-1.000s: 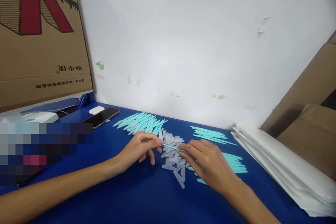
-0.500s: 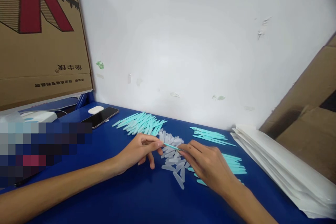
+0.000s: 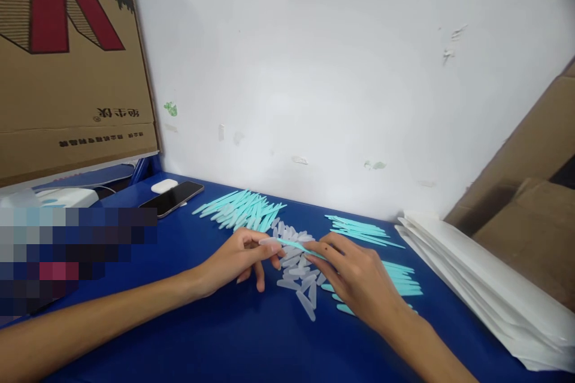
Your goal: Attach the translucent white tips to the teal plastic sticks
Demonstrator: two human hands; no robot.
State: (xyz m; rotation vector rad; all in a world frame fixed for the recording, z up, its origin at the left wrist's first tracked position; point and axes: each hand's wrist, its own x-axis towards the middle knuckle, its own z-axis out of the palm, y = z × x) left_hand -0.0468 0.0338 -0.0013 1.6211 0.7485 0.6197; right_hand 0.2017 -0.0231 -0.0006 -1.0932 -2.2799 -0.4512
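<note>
Left hand (image 3: 238, 258): pinches clear plastic cap (image 3: 268, 242).
Right hand (image 3: 354, 278): pinches thin turquoise plastic pick (image 3: 296, 246).
Handling: light, slightly flexible; grip mid-shaft.

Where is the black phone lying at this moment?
The black phone lies on the blue table, far left of the head view, beside a small white case, left of the turquoise sticks.

The cardboard box (image 3: 67, 72) at the left carried a big red mark shaped like an upside-down letter and, below it, small upside-down Chinese print in two lines, too small and inverted to make out.
</note>
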